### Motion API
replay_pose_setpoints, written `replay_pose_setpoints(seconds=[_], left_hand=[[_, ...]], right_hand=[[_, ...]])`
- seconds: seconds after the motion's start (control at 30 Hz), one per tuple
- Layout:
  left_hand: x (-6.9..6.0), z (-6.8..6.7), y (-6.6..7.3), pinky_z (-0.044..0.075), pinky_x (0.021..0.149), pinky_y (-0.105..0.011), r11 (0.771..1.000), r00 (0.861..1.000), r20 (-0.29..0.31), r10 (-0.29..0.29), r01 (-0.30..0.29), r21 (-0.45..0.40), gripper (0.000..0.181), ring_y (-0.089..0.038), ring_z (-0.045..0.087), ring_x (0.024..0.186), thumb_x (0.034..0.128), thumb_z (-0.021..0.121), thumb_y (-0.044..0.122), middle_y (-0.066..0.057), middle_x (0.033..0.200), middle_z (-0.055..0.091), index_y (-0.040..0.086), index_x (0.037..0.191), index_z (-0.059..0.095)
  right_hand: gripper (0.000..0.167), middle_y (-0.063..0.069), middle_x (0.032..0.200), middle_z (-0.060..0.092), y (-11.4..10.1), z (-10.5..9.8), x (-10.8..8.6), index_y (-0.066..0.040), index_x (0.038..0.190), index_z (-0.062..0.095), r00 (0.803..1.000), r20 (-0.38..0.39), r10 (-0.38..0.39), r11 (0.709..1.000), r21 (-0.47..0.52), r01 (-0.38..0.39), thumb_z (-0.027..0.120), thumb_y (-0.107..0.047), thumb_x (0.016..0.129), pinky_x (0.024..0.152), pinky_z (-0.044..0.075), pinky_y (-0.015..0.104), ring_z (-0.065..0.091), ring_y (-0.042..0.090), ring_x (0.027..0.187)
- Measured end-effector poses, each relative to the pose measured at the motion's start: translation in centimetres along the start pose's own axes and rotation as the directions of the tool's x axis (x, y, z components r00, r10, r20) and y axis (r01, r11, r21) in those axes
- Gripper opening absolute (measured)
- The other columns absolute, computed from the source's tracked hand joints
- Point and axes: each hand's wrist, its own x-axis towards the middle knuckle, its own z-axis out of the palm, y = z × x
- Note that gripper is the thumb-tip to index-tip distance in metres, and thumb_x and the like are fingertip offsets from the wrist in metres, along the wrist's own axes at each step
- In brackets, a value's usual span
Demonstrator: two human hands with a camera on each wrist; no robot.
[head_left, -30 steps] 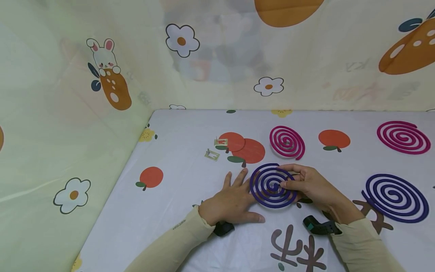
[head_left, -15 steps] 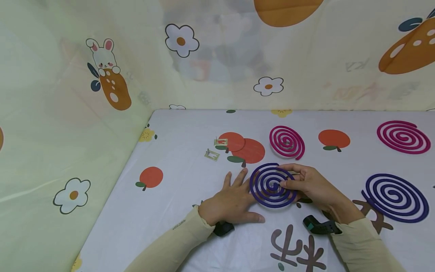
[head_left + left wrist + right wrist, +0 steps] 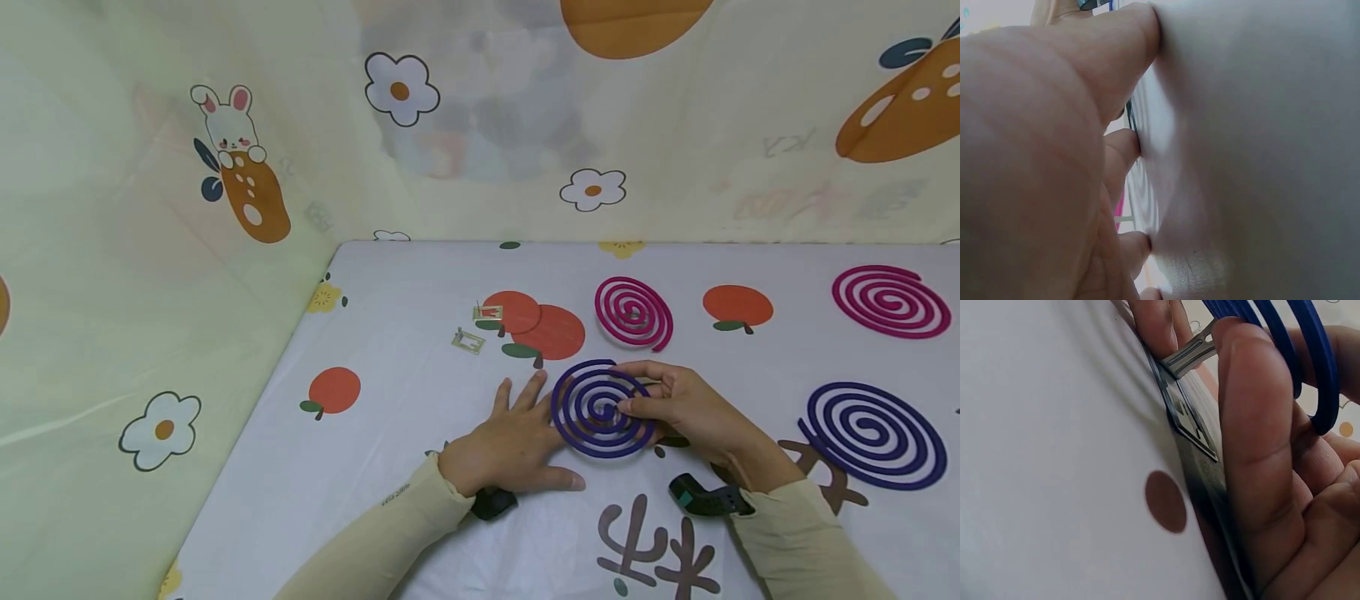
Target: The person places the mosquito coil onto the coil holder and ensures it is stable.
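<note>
At the centre of an imagined dial on the white table, with twelve o'clock toward its far edge, was a dark blue spiral coil in the grip of the right hand. That hand came in from about four o'clock, its thumb near the middle of the spiral and its other fingers bent at the rim.

From eight o'clock reached the left hand, spread flat on the table, some of its fingers hidden beneath the coil. The right wrist view showed a metal stand there, its plate low against the table and its tab rising toward the coil; whether the tab had entered the spiral could not be told. One left fingertip lay close against the tab's foot.

Just past twelve, near the held coil, was a pink coil with a bit of metal showing through it. Toward ten lay two loose stands, near each other. Well apart, a second pink coil lay toward two and another blue coil at three.
</note>
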Motion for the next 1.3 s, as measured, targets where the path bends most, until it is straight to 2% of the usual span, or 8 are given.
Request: replay_pose_setpoints(seconds=[0.4,0.73,1.1,1.3], left_hand=[[-0.04,0.00,-0.03,0.005,0.121,-0.072,1.000,1.000,-0.005,0.000,0.000,-0.011,0.095,-0.038,-0.006,0.161,0.0921,0.061,0.072,0.001,0.177,0.002,0.041,0.167,0.012],[-0.01,-0.05,0.01,0.005,0.121,-0.072,1.000,1.000,0.005,-0.004,0.004,-0.002,0.094,-0.038,-0.006,0.161,0.0924,0.060,0.072,0.000,0.177,0.002,0.041,0.167,0.013],[0.00,-0.06,0.01,0.005,0.121,-0.072,1.000,1.000,0.003,-0.002,0.002,0.002,0.093,-0.037,-0.006,0.161,0.0924,0.060,0.073,0.000,0.177,0.003,0.042,0.167,0.013],[-0.02,-0.04,0.01,0.005,0.121,-0.072,1.000,1.000,0.002,0.000,0.000,0.010,0.092,-0.037,-0.006,0.161,0.0926,0.059,0.073,0.000,0.177,0.003,0.042,0.167,0.014]], right_hand=[[0.065,0.011,0.100,0.078,-0.06,0.00,-0.03,0.007,0.154,0.039,1.000,0.007,-0.015,1.000,0.004,0.015,0.070,-0.010,0.100,0.064,0.061,0.032,0.070,0.018,0.078],[0.065,0.012,0.109,0.078,0.16,-0.02,0.09,0.005,0.154,0.039,1.000,-0.007,-0.011,1.000,0.005,0.011,0.070,-0.011,0.100,0.068,0.062,0.033,0.071,0.019,0.086],[0.064,0.010,0.103,0.078,-0.01,0.03,-0.10,0.006,0.154,0.039,1.000,-0.007,-0.019,1.000,0.014,0.019,0.070,-0.011,0.100,0.066,0.061,0.031,0.069,0.018,0.084],[0.064,0.010,0.106,0.078,0.01,0.00,-0.09,0.006,0.155,0.038,1.000,-0.004,-0.023,1.000,0.017,0.023,0.069,-0.010,0.101,0.067,0.061,0.031,0.071,0.018,0.087]])
